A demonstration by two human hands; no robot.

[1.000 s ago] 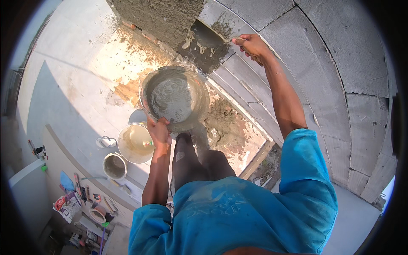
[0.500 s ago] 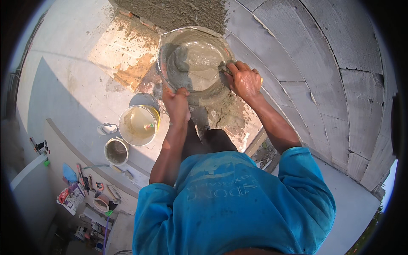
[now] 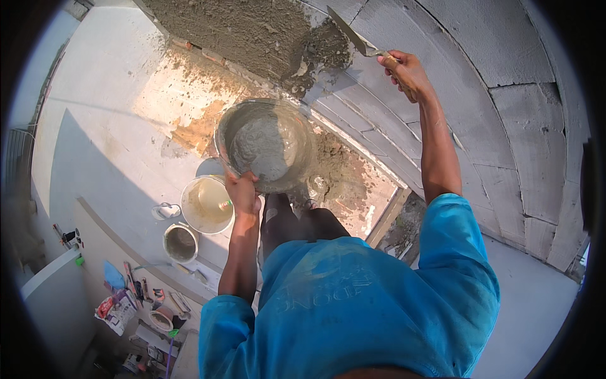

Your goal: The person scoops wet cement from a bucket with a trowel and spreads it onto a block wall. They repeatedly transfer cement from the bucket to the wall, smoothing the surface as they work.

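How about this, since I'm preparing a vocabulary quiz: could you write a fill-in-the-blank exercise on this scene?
The right hand grips the trowel by its ____.
The left hand holds the basin, whose wet mortar is ____ in colour.
The shirt is ____ in colour.
The block wall stands on the person's ____ side.

Missing words: handle; grey; blue; right.

Sunlight (image 3: 167,79) and shadow (image 3: 82,167) cross the pale floor (image 3: 101,82) beyond the low wall (image 3: 106,228); well to its right, a block wall (image 3: 521,145).
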